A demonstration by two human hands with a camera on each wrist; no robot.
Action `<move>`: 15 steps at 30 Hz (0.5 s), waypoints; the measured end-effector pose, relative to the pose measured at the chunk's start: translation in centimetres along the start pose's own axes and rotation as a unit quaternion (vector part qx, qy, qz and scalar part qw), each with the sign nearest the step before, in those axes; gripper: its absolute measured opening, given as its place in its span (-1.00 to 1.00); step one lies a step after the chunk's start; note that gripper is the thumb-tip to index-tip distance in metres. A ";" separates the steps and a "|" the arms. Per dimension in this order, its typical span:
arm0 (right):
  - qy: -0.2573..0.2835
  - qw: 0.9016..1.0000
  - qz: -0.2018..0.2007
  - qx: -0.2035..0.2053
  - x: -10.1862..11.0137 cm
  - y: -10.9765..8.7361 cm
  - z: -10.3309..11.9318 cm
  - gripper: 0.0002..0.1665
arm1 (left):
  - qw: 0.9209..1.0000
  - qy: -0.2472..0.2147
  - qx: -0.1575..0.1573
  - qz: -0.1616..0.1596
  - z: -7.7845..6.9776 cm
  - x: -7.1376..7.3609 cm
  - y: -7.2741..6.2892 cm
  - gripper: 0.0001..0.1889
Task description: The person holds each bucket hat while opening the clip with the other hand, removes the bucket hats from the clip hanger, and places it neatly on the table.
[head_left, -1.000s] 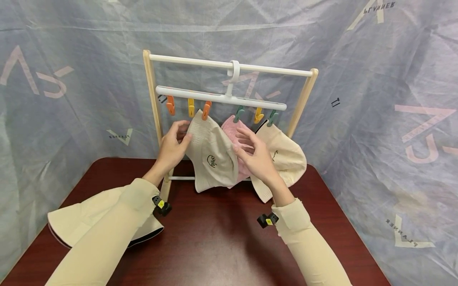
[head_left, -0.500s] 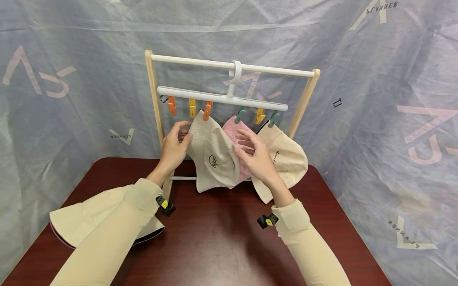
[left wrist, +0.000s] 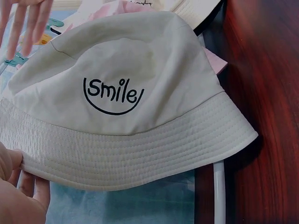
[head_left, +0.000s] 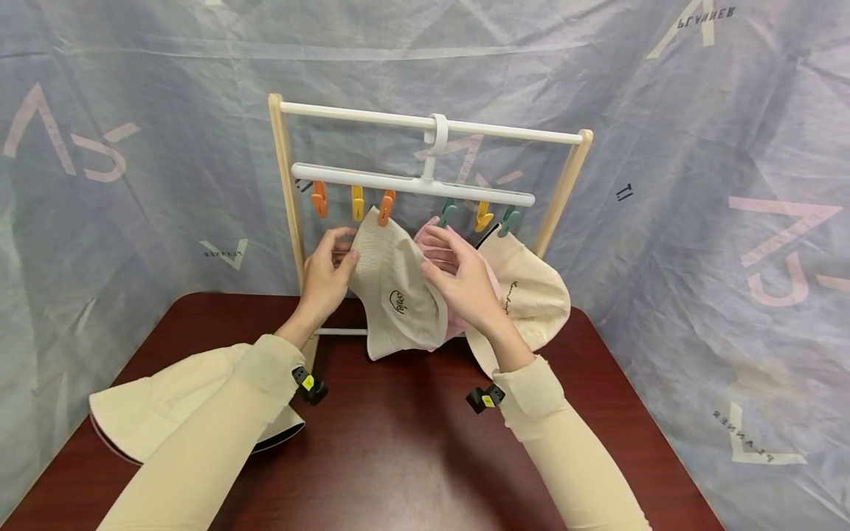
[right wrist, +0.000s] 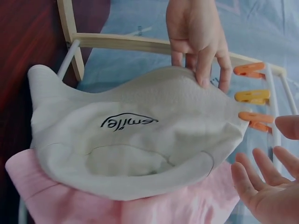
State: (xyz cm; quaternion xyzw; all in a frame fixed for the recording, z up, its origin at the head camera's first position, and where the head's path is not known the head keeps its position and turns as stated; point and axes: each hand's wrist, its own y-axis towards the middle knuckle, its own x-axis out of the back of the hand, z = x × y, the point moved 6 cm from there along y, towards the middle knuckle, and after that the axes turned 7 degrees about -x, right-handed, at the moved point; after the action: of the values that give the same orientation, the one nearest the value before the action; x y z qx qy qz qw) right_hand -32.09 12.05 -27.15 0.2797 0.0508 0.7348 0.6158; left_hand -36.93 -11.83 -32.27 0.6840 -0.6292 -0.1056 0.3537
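With my left hand (head_left: 325, 276) I pinch the brim of the pale bucket hat (head_left: 398, 295), thumb in front and fingers behind. It hangs from an orange clip (head_left: 387, 209) on the white hanger (head_left: 372, 178), overlapping the pink hat (right wrist: 177, 207). My right hand (head_left: 468, 284), fingers spread, is near its crown; contact with the pink hat I can't judge.

The smile hat (right wrist: 140, 135) hides part of the pink hat (right wrist: 182, 207).
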 end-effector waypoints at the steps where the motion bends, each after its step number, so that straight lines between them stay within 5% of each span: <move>1: -0.005 1.000 0.001 0.003 -0.1 0.2 0.2 -0.34 | 1.000 0.001 0.000 0.000 0.0 0.0 0.0 -0.60; 15: -0.022 1.000 -0.002 -0.004 -1.5 3.4 2.2 -0.37 | 1.000 -0.004 0.002 -0.002 -0.1 -0.1 -0.1 -0.59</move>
State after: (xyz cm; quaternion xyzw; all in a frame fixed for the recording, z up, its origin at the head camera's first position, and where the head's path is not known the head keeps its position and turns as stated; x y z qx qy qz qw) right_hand -33.90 9.31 -24.44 0.2929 0.0345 0.7277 0.6192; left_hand -36.82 -11.66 -32.29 0.6852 -0.6296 -0.1075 0.3500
